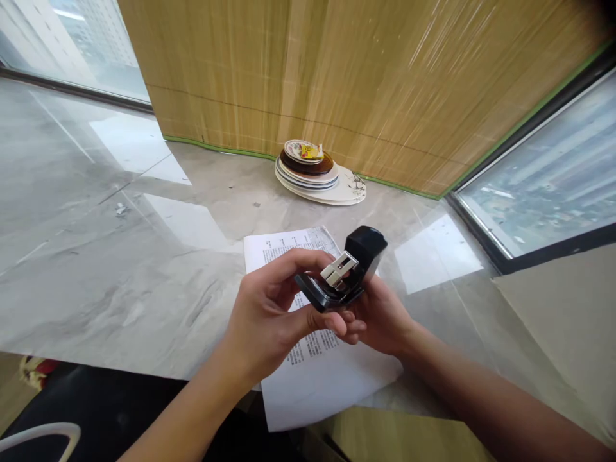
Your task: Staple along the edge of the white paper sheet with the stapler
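Both hands hold a black stapler (368,247) above printed sheets of paper (332,378). Its black top is raised away from the base, and a silver metal part shows between them. My left hand (269,308) is closed around the near left end of the base, fingers on the far side and thumb below. My right hand (380,314) is wrapped round the stapler from behind and below; most of its fingers are hidden. Lower down, the paper hangs past the front edge of the counter.
A stack of plates (308,183) with a small yellow packet (312,151) on top stands at the back, by a bamboo blind (337,77). The grey marble counter (144,276) has windows at left and right. A white curved bar (48,428) shows at lower left.
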